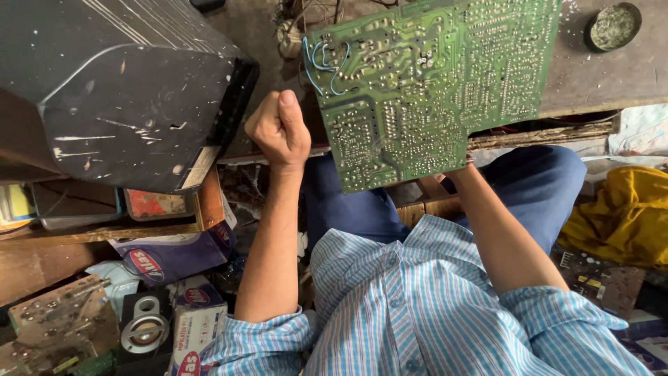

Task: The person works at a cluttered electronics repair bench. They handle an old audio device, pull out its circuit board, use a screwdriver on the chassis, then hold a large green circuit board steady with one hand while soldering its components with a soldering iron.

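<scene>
A large green circuit board [424,83] is held up solder side toward me, with blue wire loops near its upper left corner. My right hand [460,171] is almost wholly hidden behind the board's lower edge and holds it there; only the wrist and forearm show. My left hand [279,129] is closed in a fist just left of the board, thumb on top, not touching it. Nothing shows inside the fist. My blue trousers and striped shirt fill the lower middle.
A scuffed black set casing [118,83] sits at the upper left. A worn wooden bench edge [557,129] runs behind the board, with a round tin [612,26] on it. Boxes [167,254], a small speaker [144,333] and a brown board [56,320] lie lower left; yellow cloth [626,209] right.
</scene>
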